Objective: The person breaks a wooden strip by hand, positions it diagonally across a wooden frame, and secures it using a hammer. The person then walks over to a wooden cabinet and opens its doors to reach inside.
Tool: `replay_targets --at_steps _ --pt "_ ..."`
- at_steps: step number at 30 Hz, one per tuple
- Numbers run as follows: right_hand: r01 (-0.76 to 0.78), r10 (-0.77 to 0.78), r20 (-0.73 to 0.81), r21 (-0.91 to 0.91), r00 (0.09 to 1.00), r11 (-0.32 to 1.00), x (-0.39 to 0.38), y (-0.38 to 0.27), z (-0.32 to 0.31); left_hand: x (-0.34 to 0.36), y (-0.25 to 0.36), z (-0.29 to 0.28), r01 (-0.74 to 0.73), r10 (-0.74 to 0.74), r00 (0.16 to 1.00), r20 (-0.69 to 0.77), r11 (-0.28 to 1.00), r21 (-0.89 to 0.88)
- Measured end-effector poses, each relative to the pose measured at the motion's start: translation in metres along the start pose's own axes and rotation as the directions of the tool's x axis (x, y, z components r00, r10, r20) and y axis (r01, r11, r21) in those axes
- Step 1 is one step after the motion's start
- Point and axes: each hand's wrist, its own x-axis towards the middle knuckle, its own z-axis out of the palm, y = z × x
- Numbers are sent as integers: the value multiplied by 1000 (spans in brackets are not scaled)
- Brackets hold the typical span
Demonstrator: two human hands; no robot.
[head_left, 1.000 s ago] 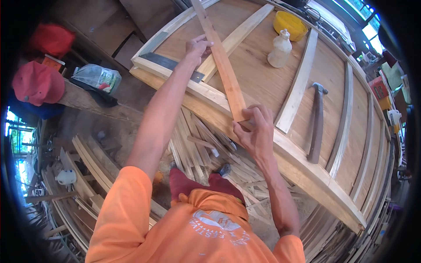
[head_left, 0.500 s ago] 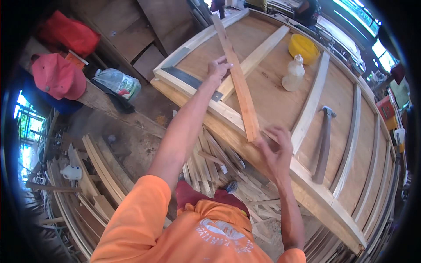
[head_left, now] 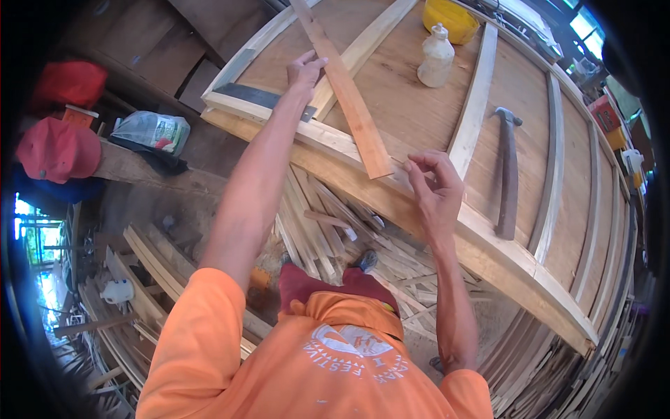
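A flat, reddish-brown wooden strip (head_left: pixel 352 105) lies slantwise over a large panel frame, its near end resting on the front rail (head_left: pixel 335 143). My left hand (head_left: pixel 305 72) grips the strip's left edge partway up, fingers closed against it. Just right of the strip's near end, my right hand (head_left: pixel 438 183) is above the rail, thumb and fingertips pinched together. Whatever sits in that pinch is too small to make out. A dark metal carpenter's square (head_left: pixel 255 96) lies on the rail by my left wrist. Farther right, a claw hammer (head_left: pixel 507 174) rests across the panel.
On the panel stand a cloudy plastic bottle (head_left: pixel 436 57) and a yellow bowl (head_left: pixel 452 19); pale crosspieces (head_left: pixel 476 98) divide it. Wood offcuts (head_left: pixel 317 216) litter the floor around my feet. At left, a red cap (head_left: pixel 59 150) and a plastic bag (head_left: pixel 151 131) sit on a plank.
My right hand has drawn away from the strip's near end and pinched its fingers together. My left hand keeps its grip on the strip. The whole view has shifted.
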Motion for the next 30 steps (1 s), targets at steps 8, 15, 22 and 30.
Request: replay_targets --at_steps 8,15,22,30 --pt "142 -98 188 -240 977 960 -5 -19 11 -16 0 0 -85 86 996 -34 995 43" --pt "205 -125 243 -341 962 918 -3 -26 15 -1 -9 -1 -84 100 991 -89 982 169" --pt "208 -130 246 -323 961 923 -2 -25 17 -3 -7 10 -81 95 992 -82 985 154" --pt "95 -40 193 -282 980 955 -8 -26 16 -16 10 17 -1 158 954 -255 851 525"
